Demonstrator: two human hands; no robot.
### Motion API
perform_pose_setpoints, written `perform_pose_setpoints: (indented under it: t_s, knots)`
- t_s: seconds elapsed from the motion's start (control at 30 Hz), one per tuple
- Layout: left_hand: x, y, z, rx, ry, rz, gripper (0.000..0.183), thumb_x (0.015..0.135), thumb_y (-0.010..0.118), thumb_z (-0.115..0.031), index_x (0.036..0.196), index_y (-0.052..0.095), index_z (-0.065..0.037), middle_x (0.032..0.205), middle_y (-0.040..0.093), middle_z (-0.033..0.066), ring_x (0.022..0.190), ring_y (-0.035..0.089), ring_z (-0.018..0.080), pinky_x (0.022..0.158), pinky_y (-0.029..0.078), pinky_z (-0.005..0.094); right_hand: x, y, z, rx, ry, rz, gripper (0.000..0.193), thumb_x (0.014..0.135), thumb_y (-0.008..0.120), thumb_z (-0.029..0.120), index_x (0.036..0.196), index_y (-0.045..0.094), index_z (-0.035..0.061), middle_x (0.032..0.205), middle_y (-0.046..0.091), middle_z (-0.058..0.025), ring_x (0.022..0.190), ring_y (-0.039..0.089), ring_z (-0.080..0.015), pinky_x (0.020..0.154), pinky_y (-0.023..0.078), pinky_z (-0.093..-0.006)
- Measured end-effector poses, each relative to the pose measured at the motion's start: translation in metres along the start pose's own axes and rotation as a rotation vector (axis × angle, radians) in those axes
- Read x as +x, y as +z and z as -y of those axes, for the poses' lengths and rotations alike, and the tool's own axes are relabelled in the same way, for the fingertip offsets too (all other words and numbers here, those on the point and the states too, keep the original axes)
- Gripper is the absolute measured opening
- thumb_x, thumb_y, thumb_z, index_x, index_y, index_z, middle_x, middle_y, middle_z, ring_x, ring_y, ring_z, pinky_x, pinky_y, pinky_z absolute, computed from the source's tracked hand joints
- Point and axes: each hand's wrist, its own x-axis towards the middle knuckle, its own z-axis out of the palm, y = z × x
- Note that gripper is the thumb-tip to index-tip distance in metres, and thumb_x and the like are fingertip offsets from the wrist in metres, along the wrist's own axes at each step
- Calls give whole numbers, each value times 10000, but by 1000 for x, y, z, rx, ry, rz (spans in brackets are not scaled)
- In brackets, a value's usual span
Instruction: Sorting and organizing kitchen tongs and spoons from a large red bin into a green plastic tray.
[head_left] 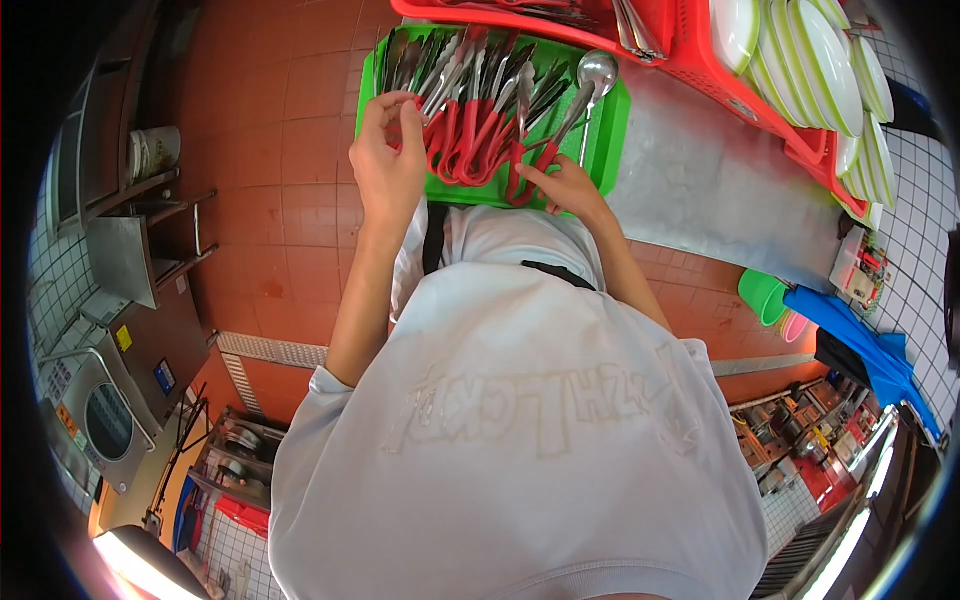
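Several pairs of tongs (470, 135) with red handles and metal or dark tips lie bunched side by side on a green tray (615, 150). My left hand (390, 160) is at the left side of the bunch, fingers curled and pinched at the red end of a pair of tongs; its fingertips partly hide the grip. My right hand (570, 188) holds the red handle of another pair of tongs (548, 155) at the tray's near right, its tips angled up and right. Beside these a metal ladle (597, 72) lies with its bowl at the far side.
Beyond the tray are a red bin (540, 15) with utensils and a red basket (700, 70) of white plates with green rims (825, 65). A metal counter (690, 200) extends right. Green bucket (763, 296) and blue cloth (860, 330) are at right; steel equipment (110, 410) at left.
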Motion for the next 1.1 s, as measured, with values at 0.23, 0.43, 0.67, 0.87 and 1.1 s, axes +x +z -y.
perform_pose_setpoints:
  t_s: [0.23,0.43,0.67,0.87,1.1]
  knots:
    - [4,2,2,-22,14,0,172,911,553,-147,998,607,-8,844,680,106,753,665,175,641,499,285,-6,-6,6,57,-3,-10,669,759,700,503,1139,521,-17,713,614,-80,477,584,-157,430,477,-270]
    - [46,0,-18,116,168,119,183,900,571,-157,1028,606,-31,870,682,107,741,659,196,652,504,297,-1,-29,-22,189,-43,-59,484,845,647,405,1045,552,-25,678,615,-75,481,568,-143,435,446,-260]
    - [146,45,-14,436,675,223,248,859,622,-232,1035,608,-57,961,644,125,885,616,296,779,496,384,1,-51,-75,464,16,-171,386,912,560,368,673,537,66,518,508,-28,393,452,-122,382,338,-257]
    - [213,98,57,875,613,195,365,827,641,-393,1046,627,-102,1020,641,103,964,600,286,833,482,414,2,-49,-98,805,69,-92,454,925,535,388,581,373,139,446,395,-18,337,313,-113,332,230,-261]
    - [201,108,66,760,524,208,489,775,656,-491,1102,634,-128,1063,630,72,1015,589,265,861,476,413,3,-41,-92,640,126,-273,475,902,561,404,549,396,132,433,415,-31,326,362,-125,319,247,-263]
